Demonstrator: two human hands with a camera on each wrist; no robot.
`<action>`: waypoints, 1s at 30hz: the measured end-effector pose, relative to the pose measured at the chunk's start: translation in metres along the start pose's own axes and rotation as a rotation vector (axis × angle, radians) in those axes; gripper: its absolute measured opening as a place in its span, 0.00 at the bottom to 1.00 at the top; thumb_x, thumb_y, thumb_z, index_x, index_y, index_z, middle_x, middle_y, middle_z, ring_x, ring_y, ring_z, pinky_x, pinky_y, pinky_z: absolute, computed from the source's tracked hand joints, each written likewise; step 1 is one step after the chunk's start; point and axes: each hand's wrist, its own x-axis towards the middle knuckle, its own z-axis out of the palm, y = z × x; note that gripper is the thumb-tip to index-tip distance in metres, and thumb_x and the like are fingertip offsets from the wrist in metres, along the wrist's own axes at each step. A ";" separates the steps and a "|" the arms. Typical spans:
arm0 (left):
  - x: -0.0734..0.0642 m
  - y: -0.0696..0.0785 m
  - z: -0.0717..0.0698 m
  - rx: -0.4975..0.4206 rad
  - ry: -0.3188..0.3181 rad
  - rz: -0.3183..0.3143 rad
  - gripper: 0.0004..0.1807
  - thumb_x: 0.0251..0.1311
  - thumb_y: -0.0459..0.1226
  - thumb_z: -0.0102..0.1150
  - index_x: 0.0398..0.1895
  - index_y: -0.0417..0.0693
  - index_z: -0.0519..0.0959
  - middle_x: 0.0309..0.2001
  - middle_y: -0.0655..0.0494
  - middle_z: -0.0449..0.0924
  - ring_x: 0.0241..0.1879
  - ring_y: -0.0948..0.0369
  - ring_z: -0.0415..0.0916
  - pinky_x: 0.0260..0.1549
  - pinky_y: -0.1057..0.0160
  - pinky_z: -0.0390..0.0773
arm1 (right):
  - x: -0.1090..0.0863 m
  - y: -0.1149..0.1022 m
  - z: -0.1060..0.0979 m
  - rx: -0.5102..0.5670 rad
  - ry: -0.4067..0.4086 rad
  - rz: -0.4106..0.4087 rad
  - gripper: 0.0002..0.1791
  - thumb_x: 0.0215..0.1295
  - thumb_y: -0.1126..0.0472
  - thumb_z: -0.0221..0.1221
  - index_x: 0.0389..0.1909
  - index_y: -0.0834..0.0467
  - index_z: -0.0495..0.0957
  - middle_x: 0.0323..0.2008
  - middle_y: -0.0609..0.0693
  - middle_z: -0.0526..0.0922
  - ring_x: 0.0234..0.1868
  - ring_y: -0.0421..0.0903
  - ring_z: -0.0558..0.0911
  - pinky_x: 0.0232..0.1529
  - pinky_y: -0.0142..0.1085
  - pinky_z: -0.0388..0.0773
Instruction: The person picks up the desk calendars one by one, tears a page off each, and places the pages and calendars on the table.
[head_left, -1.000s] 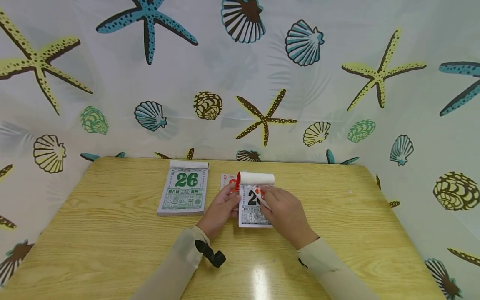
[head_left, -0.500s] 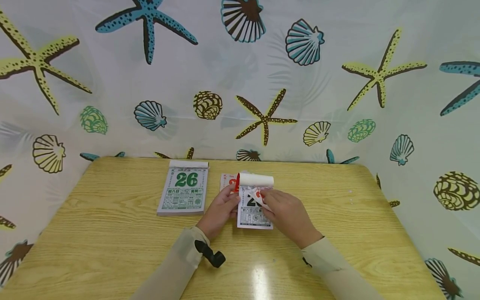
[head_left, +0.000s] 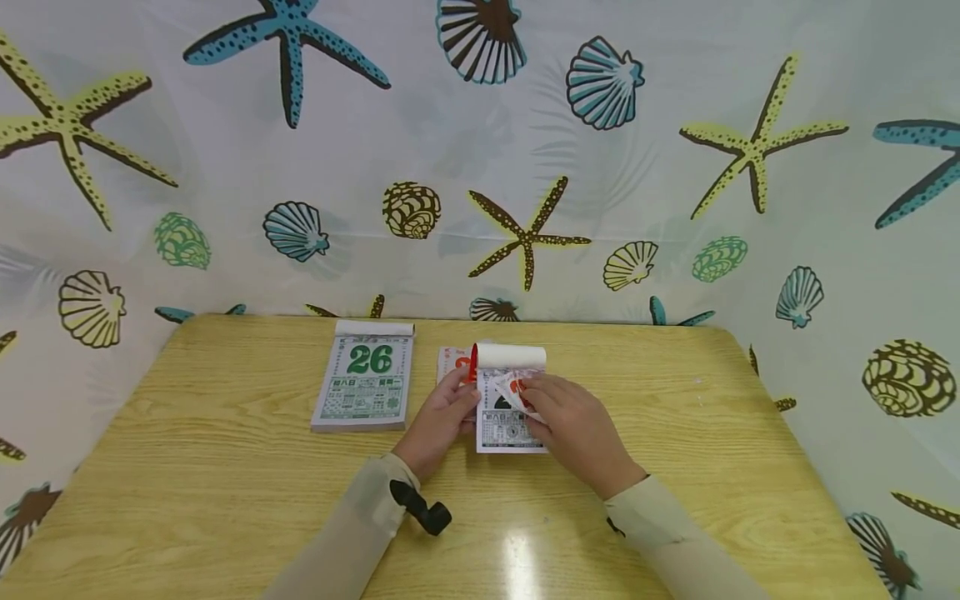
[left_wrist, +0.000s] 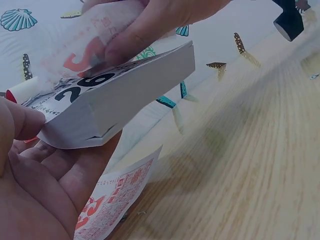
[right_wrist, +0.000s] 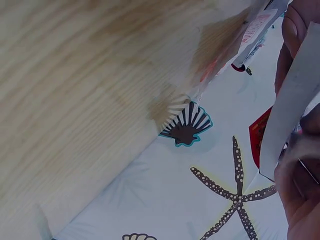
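Held a little above the table is a small tear-off calendar (head_left: 498, 435), its top page printed with a large black number. My left hand (head_left: 438, 425) grips its left edge, thumb on the front and fingers underneath, as the left wrist view shows. My right hand (head_left: 581, 429) pinches a thin red-printed calendar page (head_left: 513, 390), which lies crumpled over the black number. That page (left_wrist: 95, 30) also shows in the left wrist view, above the thick calendar block (left_wrist: 145, 90). A white rolled cover (head_left: 512, 357) tops the calendar, with red on its inner side.
A second tear-off calendar (head_left: 367, 383) with a green 26 lies to the left. Behind my left hand a loose red-printed page (head_left: 452, 362) lies on the wooden table (head_left: 225, 500). A cloth with shells and starfish (head_left: 360, 150) hangs behind.
The red-printed page in my right hand has shifted left across the calendar and covers more of the black number. My left hand keeps its grip.
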 end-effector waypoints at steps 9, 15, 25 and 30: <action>0.003 -0.004 -0.002 -0.052 -0.024 0.012 0.25 0.81 0.35 0.43 0.78 0.54 0.60 0.64 0.44 0.77 0.51 0.56 0.82 0.46 0.58 0.81 | -0.004 0.005 -0.005 -0.011 -0.058 -0.057 0.22 0.57 0.65 0.75 0.52 0.60 0.82 0.60 0.54 0.84 0.64 0.49 0.81 0.66 0.40 0.74; 0.001 -0.003 -0.002 -0.041 -0.018 -0.003 0.26 0.82 0.36 0.44 0.78 0.55 0.60 0.66 0.47 0.77 0.54 0.55 0.81 0.48 0.58 0.81 | -0.006 0.010 -0.009 0.009 -0.082 -0.081 0.27 0.56 0.64 0.76 0.57 0.61 0.81 0.62 0.54 0.83 0.65 0.49 0.80 0.66 0.41 0.75; -0.001 0.000 0.000 -0.029 -0.027 -0.003 0.26 0.82 0.37 0.43 0.79 0.55 0.59 0.67 0.46 0.76 0.56 0.54 0.81 0.50 0.56 0.81 | -0.013 0.018 -0.011 0.108 -0.109 -0.093 0.15 0.62 0.64 0.73 0.48 0.58 0.81 0.62 0.53 0.82 0.67 0.50 0.78 0.66 0.42 0.75; 0.001 -0.001 -0.001 -0.034 -0.032 -0.002 0.25 0.82 0.36 0.42 0.78 0.54 0.59 0.66 0.45 0.76 0.55 0.54 0.81 0.50 0.58 0.81 | -0.016 0.020 -0.008 0.163 -0.105 -0.103 0.18 0.61 0.56 0.72 0.47 0.58 0.80 0.65 0.55 0.79 0.69 0.52 0.76 0.69 0.44 0.72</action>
